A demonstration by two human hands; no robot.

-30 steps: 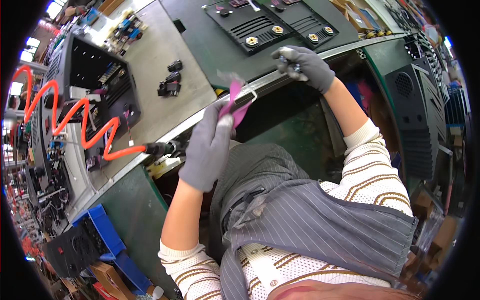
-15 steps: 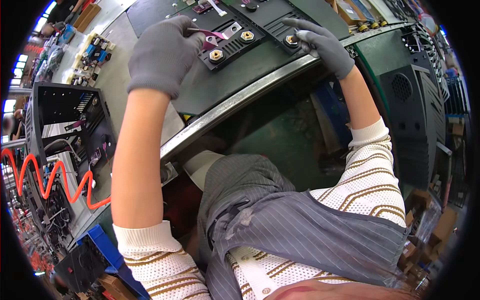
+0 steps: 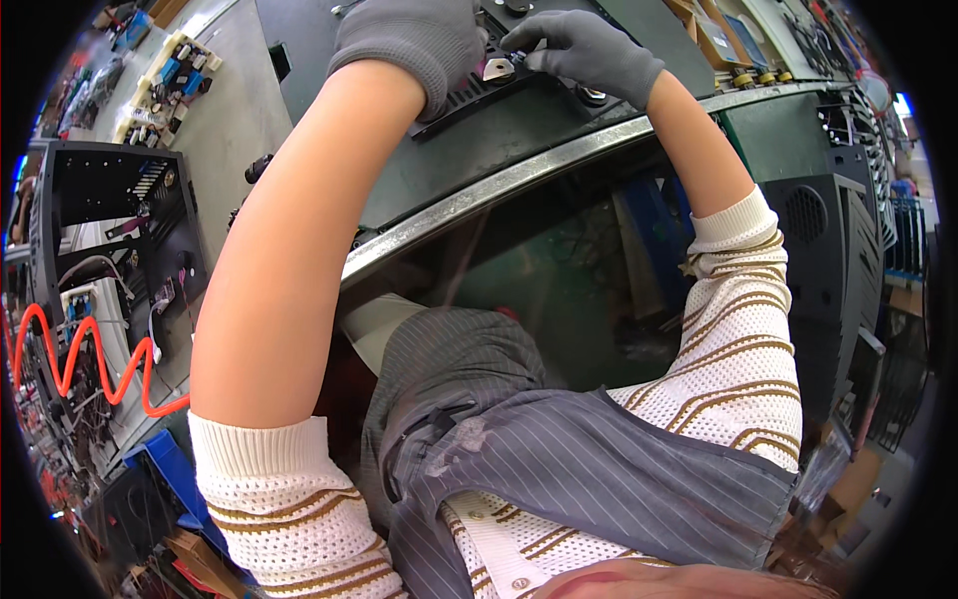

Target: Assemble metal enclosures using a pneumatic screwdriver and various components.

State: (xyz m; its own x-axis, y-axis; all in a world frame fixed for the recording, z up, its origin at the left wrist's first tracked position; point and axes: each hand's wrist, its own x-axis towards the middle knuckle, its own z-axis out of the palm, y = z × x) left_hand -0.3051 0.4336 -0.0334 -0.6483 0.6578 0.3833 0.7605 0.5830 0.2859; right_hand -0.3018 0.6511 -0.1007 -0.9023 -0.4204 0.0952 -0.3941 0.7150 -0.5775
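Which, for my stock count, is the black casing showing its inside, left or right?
The left casing, by the orange hose; the right casing shows its round-grilled outside.

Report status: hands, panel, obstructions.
Left hand over slotted black panel, grip hidden. Right hand part-curled close to silver tab, grip unclear. Left hand blocks view of part of panel.

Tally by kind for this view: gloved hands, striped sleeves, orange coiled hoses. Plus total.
Gloved hands: 2 (left hand, right hand)
Striped sleeves: 2 (left sleeve, right sleeve)
Orange coiled hose: 1
Total: 5
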